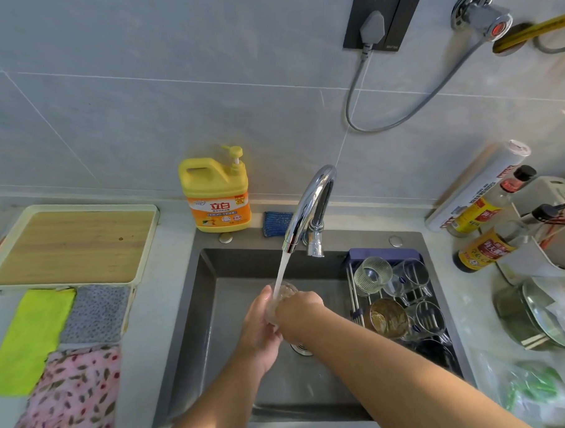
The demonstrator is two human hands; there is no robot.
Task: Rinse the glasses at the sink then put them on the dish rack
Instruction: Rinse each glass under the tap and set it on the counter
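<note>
Holding a clear glass [283,294] over the middle of the sink [213,297], right under the chrome tap [310,206]. Wrapping it from the left and below with the left hand [258,325], fingers curled round it; gripping it from the right with the right hand [300,313], also curled round it. Catching the water [282,269] running from the tap at the rim of the glass.

Sitting in the right part of the sink: a dish rack [386,253], carrying several other glasses [372,273] lying on their sides.

Standing on the tabletop [176,250] behind the sink: a yellow soap bottle [215,197] with a pump, showing "立白" in red on its orange label, smaller print below being too fine to read. Lying just beside it: a blue scrub pad [275,224].

Lying left of the sink: a tray [72,245] with a wooden face, then three cloths [31,338], green, grey and pink-flowered.

Standing at the right: two sauce bottles [478,213] bearing yellow and red labels, writing blurred.
</note>
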